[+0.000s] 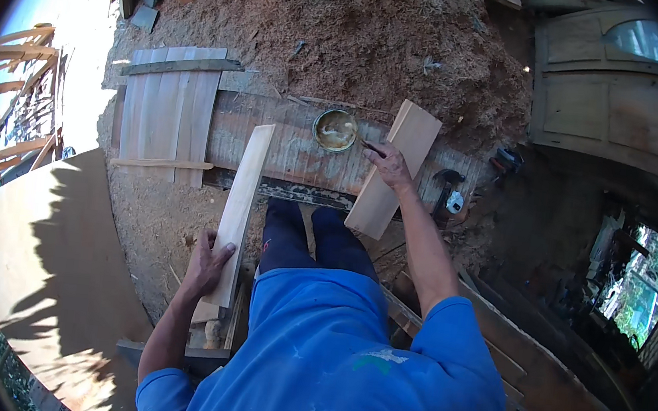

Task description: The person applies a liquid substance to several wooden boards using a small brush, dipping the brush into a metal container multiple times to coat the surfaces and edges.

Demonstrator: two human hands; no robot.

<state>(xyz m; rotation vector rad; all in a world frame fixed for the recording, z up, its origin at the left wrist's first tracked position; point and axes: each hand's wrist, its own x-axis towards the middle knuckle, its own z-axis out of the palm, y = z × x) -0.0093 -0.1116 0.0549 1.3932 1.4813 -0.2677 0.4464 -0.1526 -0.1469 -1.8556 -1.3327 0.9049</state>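
My left hand (209,263) is closed on the lower part of a long, pale wooden board (242,212), thumb lying on its face. The board leans up and away, its far end over the workbench. A round open can (335,131) on the bench holds a tan, creamy paste. Just right of it, my right hand (389,166) pinches a thin dark stick-like tool (373,148), whose tip points at the can's rim. Whether it has bristles is too small to tell. Under and beside that hand, wooden boards (392,182) lie aslant across the bench.
On the bench (288,141), pale slats (169,112) lie side by side at left with strips across them. Dark tools (450,176) and a small white object (454,202) lie at right. Sawdust and shavings (347,31) are heaped behind. A large sheet (51,256) leans at left.
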